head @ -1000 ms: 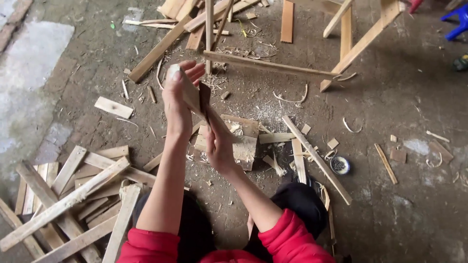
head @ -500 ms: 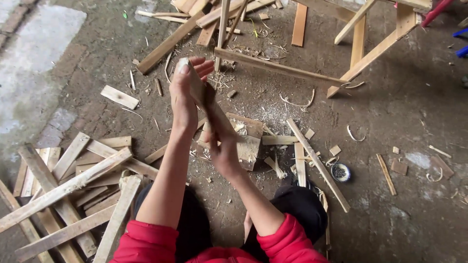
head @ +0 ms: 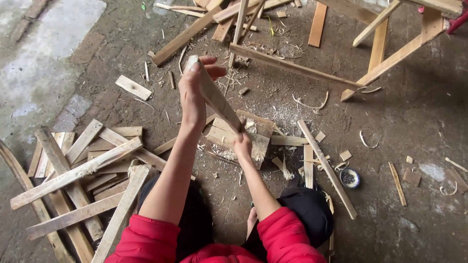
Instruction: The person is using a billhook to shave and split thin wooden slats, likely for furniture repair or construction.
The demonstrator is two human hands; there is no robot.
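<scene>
My left hand [head: 194, 95] is raised and shut on the top of a pale wooden slat [head: 217, 100]. The slat slants down to the right onto a wooden block [head: 261, 141] on the dirt floor. My right hand [head: 242, 147] is a closed fist at the slat's lower end, just above the block. It seems to grip a knife, which is mostly hidden by the fingers. Wood shavings lie on and around the block. My red sleeves and dark trousers fill the bottom of the view.
A heap of loose wooden slats [head: 83, 170] lies at the left by my knee. A long slat [head: 326, 168] and a small round tin [head: 349, 178] lie at the right. A wooden trestle frame [head: 380, 46] and more boards [head: 292, 65] stand farther out.
My right hand has slid down along the slat from near my left hand to its lower end at the block. My left hand keeps its hold on the top.
</scene>
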